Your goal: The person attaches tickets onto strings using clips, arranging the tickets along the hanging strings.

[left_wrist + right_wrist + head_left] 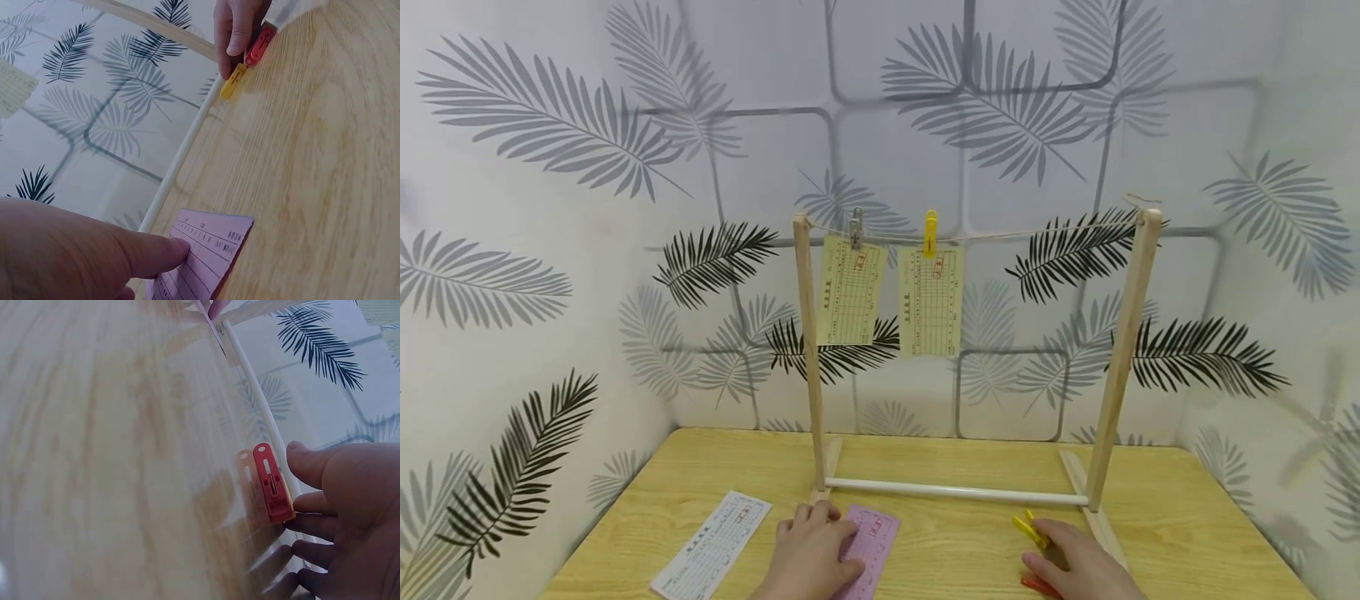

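1. We have the pink slip (876, 533) on the surface (970, 554) in front of the rack (1123, 358), with the white slip (711, 546) to its left.
2. Our left hand (812, 546) is over the pink slip, thumb laid across its printed face. The other fingers are partly hidden, so we cannot tell whether they pinch the paper or merely press it.
3. To raise it cleanly, we would want 1 finger under an edge and the thumb on top, pinching lightly; a hard squeeze could crease thin paper.
4. Our right hand (1086, 567) is at the yellow peg (1032, 533) and the red peg (270, 481), near the rack's right foot. Its fingers are parted, the thumb clear of the red peg, and we see no firm hold on either.
5. These 2 pegs lie close together, so we should single out 1 before closing; otherwise the other could be dragged along or knocked away.
6. We would do best to take a peg by its handle ends, so that a squeeze opens its mouth.
7. Reaching in low, we should mind the white rod (955, 492) just behind the fingers.
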The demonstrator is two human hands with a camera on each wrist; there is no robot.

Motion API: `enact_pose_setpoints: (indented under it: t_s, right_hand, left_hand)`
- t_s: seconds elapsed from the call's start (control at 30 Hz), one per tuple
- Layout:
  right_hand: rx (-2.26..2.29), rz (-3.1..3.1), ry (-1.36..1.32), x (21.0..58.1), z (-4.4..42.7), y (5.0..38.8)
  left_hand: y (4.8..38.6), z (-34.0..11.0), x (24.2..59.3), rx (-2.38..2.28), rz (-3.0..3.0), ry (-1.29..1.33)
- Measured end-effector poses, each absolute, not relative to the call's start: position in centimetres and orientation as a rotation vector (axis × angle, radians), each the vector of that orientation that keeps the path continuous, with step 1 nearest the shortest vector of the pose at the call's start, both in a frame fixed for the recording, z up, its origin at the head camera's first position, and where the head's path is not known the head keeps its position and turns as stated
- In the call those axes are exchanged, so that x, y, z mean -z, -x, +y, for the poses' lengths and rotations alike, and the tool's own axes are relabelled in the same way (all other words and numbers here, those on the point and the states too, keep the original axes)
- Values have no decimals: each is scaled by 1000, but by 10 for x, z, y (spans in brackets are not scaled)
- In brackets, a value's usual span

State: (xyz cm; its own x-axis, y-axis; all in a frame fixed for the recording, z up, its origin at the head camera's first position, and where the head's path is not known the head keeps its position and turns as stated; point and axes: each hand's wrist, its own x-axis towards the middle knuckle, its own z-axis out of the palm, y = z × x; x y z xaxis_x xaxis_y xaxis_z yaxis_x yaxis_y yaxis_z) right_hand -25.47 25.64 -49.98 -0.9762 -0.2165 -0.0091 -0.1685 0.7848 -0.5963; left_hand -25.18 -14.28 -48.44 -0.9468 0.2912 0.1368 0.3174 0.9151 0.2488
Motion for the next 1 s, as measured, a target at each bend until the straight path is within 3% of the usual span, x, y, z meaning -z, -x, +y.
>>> enact_pose_setpoints:
  t_s: [1.0]
  right_hand:
    - [1046,2868,315,498,257,250]
  left_hand:
    - [249,-138,487,546,-2883,748]
